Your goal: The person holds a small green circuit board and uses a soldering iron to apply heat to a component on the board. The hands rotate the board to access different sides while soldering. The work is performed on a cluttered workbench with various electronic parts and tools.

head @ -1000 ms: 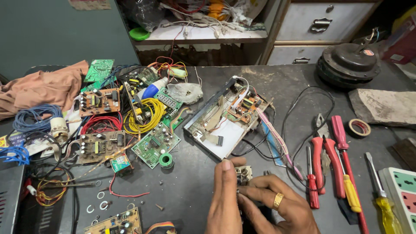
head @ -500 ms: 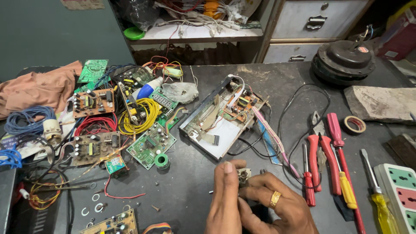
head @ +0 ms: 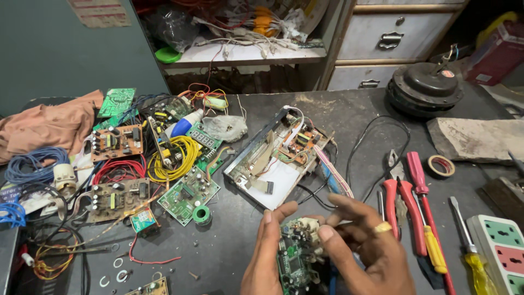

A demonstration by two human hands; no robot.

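A small green circuit board (head: 295, 257) is held low at the near edge of the dark bench (head: 355, 114), upright between both hands. The left hand (head: 267, 257) is closed on the board's left edge, its fingers (head: 266, 218) pressed against that side; the right hand (head: 365, 246) grips the right side, thumb laid on the pale component at the board's top, the other fingers spread loosely above, a gold ring (head: 383, 226) on one of them. Just beyond the hands an opened metal chassis (head: 273, 158) with wiring and a white base lies slanted. To the left are found a green board (head: 188, 194), a brown board (head: 115, 143) with capacitors, a yellow wire coil (head: 183, 158), a red wire bundle (head: 117, 169), a blue cable coil (head: 30, 164) and an orange cloth (head: 46, 123). To the right, red-handled pliers (head: 401, 202), a red and yellow screwdriver (head: 428, 218), a roll of tape (head: 441, 165), a white socket strip (head: 499, 251) and a round black motor (head: 426, 87) are laid out, well apart from the hands.
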